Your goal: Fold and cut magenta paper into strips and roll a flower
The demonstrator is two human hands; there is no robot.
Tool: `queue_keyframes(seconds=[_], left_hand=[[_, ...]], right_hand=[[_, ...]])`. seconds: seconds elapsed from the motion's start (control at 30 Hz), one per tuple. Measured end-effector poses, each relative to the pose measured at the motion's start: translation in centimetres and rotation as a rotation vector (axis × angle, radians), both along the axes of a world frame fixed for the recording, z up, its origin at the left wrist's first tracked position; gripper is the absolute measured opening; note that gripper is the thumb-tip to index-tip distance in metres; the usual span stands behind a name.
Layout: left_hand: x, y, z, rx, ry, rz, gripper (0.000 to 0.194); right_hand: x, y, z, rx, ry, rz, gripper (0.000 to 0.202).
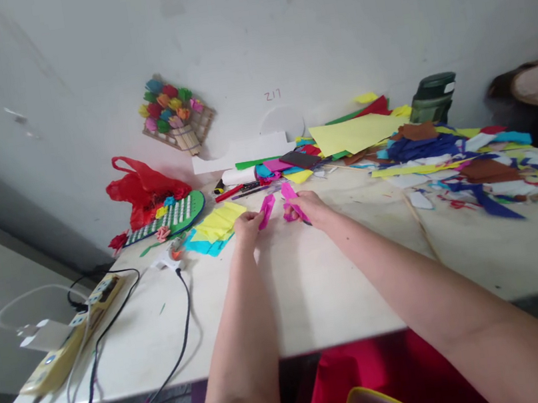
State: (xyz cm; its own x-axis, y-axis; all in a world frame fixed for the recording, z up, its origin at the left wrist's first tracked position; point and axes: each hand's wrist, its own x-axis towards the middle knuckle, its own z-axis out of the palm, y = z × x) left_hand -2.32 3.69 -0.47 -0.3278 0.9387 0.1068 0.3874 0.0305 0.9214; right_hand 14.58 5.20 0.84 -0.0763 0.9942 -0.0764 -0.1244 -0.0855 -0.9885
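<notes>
My left hand (247, 226) is closed on a narrow strip of pink crepe paper (266, 211), just above the table. Across a small gap, my right hand (311, 208) grips another piece of pink crepe paper (290, 193), with part of it bunched below the fingers. A small dark tip shows under the right hand; what it belongs to is hidden. Close beside the left hand lie yellow crepe sheets (216, 221) on top of blue crepe sheets (206, 244).
A glue gun (169, 260) with a black cord and a power strip (64, 353) occupy the left side. Coloured paper scraps (486, 169) spread over the right, near a dark green bottle (433, 99). A thin stick (420, 226) lies right of centre. A red bag (140, 184) stands back left.
</notes>
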Motion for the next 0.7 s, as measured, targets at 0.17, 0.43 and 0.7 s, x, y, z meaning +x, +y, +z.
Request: queue_keyframes(seconds=[0.17, 0.43, 0.7], left_hand=[[1.5, -0.4, 0.2, -0.006, -0.339, -0.194, 0.03], [2.6, -1.1, 0.6, -0.013, -0.446, -0.352, 0.029], [2.6, -1.3, 0.9, -0.064, -0.471, -0.418, 0.038]], right_hand=[[-0.2, -0.1, 0.0, 0.026, 0.119, 0.011, 0.015], [-0.1, -0.6, 0.4, 0.019, 0.085, -0.032, 0.009], [0.1, 0.0, -0.2, 0.066, -0.125, -0.042, 0.006]])
